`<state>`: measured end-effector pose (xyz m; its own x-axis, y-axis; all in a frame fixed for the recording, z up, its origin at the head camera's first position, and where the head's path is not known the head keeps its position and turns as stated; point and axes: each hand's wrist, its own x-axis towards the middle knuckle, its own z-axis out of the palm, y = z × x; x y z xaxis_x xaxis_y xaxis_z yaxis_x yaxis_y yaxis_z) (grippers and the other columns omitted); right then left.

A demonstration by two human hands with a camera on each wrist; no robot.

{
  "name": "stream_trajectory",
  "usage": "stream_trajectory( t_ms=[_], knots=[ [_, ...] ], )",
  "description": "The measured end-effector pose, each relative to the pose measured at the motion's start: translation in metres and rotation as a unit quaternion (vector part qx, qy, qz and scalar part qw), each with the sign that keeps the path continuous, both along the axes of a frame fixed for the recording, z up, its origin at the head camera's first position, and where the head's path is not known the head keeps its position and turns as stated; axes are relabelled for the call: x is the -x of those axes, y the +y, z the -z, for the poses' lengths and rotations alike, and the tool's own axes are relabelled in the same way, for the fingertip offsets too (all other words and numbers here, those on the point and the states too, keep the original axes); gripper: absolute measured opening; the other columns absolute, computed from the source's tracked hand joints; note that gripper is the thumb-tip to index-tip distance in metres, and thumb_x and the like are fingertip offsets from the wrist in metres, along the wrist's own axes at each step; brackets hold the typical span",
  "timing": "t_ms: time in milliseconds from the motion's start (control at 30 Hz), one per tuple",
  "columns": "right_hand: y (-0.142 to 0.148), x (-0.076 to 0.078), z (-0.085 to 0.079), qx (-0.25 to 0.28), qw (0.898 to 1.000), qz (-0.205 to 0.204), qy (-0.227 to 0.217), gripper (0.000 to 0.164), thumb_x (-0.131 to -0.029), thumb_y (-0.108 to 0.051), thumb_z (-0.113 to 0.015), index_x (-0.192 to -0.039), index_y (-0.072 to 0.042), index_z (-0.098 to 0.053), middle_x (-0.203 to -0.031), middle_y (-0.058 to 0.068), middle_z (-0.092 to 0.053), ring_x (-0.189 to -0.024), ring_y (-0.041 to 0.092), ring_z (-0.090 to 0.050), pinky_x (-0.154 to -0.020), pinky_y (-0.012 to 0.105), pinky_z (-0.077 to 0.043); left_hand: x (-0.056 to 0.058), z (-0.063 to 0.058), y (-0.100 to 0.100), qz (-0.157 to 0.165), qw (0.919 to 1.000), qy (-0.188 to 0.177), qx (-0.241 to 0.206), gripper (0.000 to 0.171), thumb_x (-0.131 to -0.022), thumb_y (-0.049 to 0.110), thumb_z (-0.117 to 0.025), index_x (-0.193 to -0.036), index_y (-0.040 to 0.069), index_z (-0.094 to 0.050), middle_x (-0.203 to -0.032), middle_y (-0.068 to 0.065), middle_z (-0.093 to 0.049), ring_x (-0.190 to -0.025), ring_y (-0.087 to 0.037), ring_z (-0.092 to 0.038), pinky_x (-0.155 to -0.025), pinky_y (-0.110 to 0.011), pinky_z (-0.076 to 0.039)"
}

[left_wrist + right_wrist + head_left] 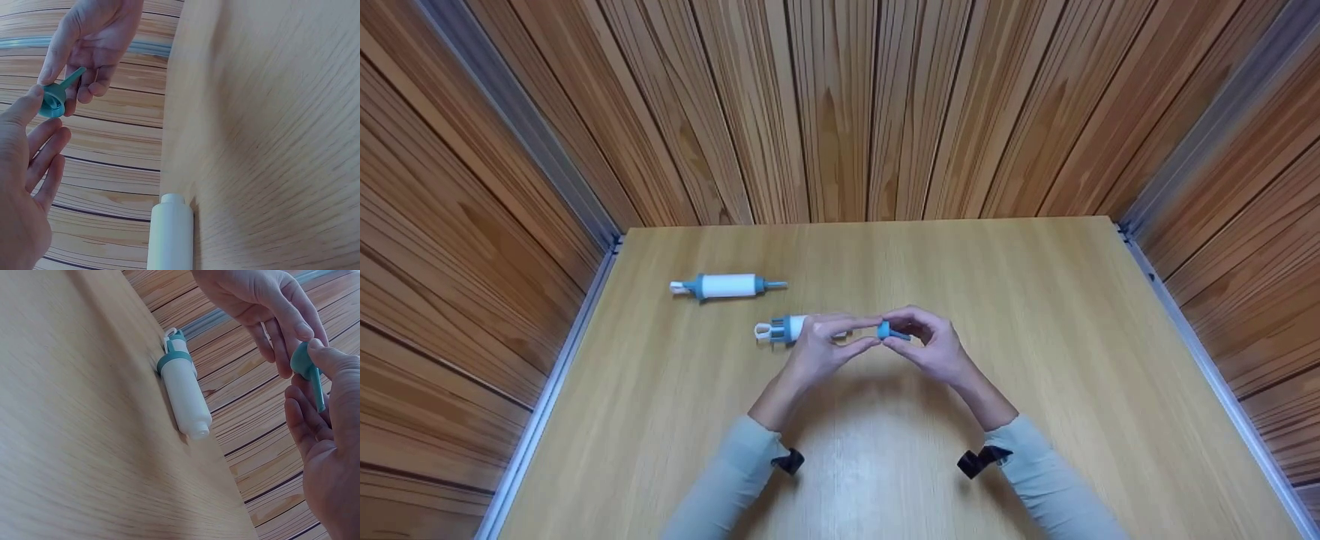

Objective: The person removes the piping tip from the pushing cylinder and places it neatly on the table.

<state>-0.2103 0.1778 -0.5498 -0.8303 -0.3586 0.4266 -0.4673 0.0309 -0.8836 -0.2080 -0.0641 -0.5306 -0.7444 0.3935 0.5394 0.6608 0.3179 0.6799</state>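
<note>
A small teal nozzle cap (883, 330) with a thin spout is held above the table between both hands. My left hand (819, 346) pinches its wide rim between thumb and forefinger. My right hand (934, 346) grips the cap from the other side, its thumb on the cap (304, 363) and the spout pointing towards its palm. Under and behind the left hand, a white bottle (185, 396) lies on its side, its bare neck towards the right and a teal collar at its other end. In the head view the left hand partly hides this bottle.
Farther back on the left lies a similar white bottle (727, 286), with a teal nozzle at its right end and a white loop at its left. Wood-patterned walls (840, 112) enclose the table (1035, 300) at the back and sides, with metal rails (547, 382) along its side edges.
</note>
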Motion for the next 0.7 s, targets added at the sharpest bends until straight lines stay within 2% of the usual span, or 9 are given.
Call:
stream_trajectory(
  t_ms=[267, 367, 533, 600, 700],
  knots=[
    [0.003, 0.001, 0.000, -0.001, 1.000, -0.002, 0.007, 0.039, -0.095, 0.014, -0.079, -0.132, 0.010, -0.072, -0.120, -0.013, -0.081, -0.111, 0.002, -0.077, -0.102, 0.020, -0.063, 0.001, -0.002, -0.002, 0.000, 1.0000, -0.006, 0.006, 0.031, -0.099, 0.016, -0.087, -0.129, 0.010, -0.085, -0.124, -0.011, -0.087, -0.115, -0.028, -0.086, -0.098, -0.042, -0.069],
    [0.006, 0.002, -0.001, 0.003, 1.000, 0.002, 0.014, 0.040, -0.093, 0.016, -0.079, -0.131, 0.012, -0.071, -0.118, -0.002, -0.083, -0.107, 0.003, -0.077, -0.098, 0.019, -0.063, 0.002, -0.003, -0.005, -0.004, 1.0000, -0.001, 0.003, 0.030, -0.098, 0.015, -0.088, -0.128, 0.009, -0.085, -0.123, -0.011, -0.087, -0.115, -0.028, -0.086, -0.100, -0.041, -0.069],
    [0.011, 0.003, 0.000, 0.006, 1.000, 0.007, 0.021, 0.039, -0.092, 0.018, -0.078, -0.130, 0.016, -0.070, -0.114, 0.024, -0.081, -0.102, 0.002, -0.076, -0.093, 0.018, -0.063, 0.003, -0.004, -0.009, -0.005, 1.0000, 0.006, -0.004, 0.029, -0.097, 0.013, -0.089, -0.125, 0.007, -0.086, -0.120, -0.011, -0.088, -0.110, -0.028, -0.086, -0.098, -0.037, -0.069],
    [0.013, 0.004, 0.001, 0.003, 1.000, 0.006, 0.025, 0.039, -0.092, 0.018, -0.078, -0.130, 0.017, -0.069, -0.113, 0.031, -0.078, -0.101, 0.002, -0.075, -0.093, 0.018, -0.063, 0.004, -0.005, -0.010, -0.003, 0.9999, 0.009, -0.005, 0.029, -0.097, 0.014, -0.088, -0.125, 0.007, -0.086, -0.120, -0.011, -0.088, -0.109, -0.027, -0.087, -0.097, -0.036, -0.070],
    [0.015, 0.004, 0.002, 0.001, 1.000, 0.004, 0.029, 0.039, -0.092, 0.018, -0.078, -0.130, 0.018, -0.067, -0.114, 0.033, -0.076, -0.100, 0.002, -0.074, -0.093, 0.017, -0.063, 0.004, -0.006, -0.011, -0.002, 0.9999, 0.016, -0.004, 0.029, -0.097, 0.014, -0.089, -0.126, 0.009, -0.086, -0.120, -0.010, -0.088, -0.110, -0.027, -0.087, -0.096, -0.035, -0.069]
  ],
)
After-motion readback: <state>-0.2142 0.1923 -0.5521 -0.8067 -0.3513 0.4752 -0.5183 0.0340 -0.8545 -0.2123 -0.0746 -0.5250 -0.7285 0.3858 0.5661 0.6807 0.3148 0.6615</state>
